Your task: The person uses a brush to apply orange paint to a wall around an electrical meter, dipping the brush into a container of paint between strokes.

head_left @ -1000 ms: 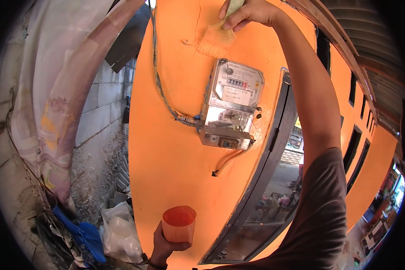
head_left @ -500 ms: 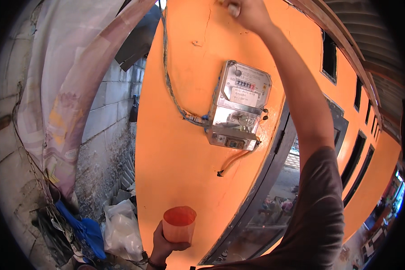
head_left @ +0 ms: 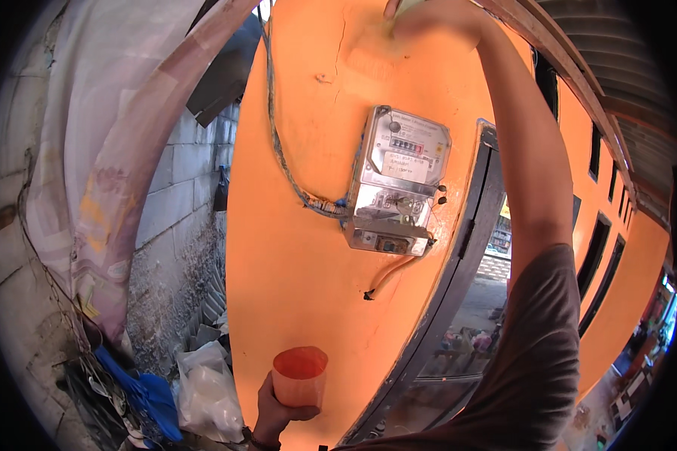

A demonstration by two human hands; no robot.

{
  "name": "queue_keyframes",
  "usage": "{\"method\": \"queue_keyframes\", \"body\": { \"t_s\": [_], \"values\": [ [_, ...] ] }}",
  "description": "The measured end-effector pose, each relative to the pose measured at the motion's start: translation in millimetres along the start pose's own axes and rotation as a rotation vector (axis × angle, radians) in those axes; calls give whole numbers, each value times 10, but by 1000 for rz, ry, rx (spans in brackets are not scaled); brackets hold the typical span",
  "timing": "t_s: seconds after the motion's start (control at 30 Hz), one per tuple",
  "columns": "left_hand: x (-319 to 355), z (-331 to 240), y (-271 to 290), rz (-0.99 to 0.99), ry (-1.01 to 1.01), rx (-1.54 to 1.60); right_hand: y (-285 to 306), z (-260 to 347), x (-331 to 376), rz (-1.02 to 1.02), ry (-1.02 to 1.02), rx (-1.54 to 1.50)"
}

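Low in front of the wall, my left hand [head_left: 277, 410] is wrapped round an orange-red plastic cup [head_left: 299, 379], held upright with its mouth upward. The inside bottom of the cup is hidden. My right hand [head_left: 435, 24] is raised to the upper part of the orange wall [head_left: 301, 286], blurred by motion. Something pale and yellowish shows at its fingers by the frame's top edge, too smeared to name. Just below that hand the wall has a rough, lighter patch [head_left: 372, 66], with a thin crack to its left.
An electricity meter [head_left: 399, 180] in a clear case is fixed to the wall, with a cable [head_left: 278, 143] running up from it. A dark-framed glass door [head_left: 466, 248] stands at the right. A hanging cloth [head_left: 128, 150] and plastic bags [head_left: 207, 391] are at the left.
My right hand has moved to the right along the upper wall, and the rough, lighter patch now shows under it. The left hand holds the cup in nearly the same place.
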State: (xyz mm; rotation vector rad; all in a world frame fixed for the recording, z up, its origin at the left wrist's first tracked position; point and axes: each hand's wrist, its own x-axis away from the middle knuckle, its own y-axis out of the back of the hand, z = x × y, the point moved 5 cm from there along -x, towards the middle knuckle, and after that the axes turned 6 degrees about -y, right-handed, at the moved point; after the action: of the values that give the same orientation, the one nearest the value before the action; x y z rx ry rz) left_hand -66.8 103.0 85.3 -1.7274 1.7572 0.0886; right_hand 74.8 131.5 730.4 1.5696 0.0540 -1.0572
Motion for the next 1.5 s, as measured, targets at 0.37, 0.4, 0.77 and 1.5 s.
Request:
{"method": "queue_keyframes", "body": {
  "t_s": [0.37,0.4,0.77,1.5],
  "values": [
    [-17,-78,26,-17,-16,-17,80,11,-274,-771,548,683],
    [-18,-82,20,-16,-29,-29,-76,-120,-215,-772,553,741],
    [-15,-87,90,-18,-18,-10,-260,92,25,15,89,98],
    [-126,-11,131,-118,46,-20,211,296,-910,-850,626,668]
  ]
}}
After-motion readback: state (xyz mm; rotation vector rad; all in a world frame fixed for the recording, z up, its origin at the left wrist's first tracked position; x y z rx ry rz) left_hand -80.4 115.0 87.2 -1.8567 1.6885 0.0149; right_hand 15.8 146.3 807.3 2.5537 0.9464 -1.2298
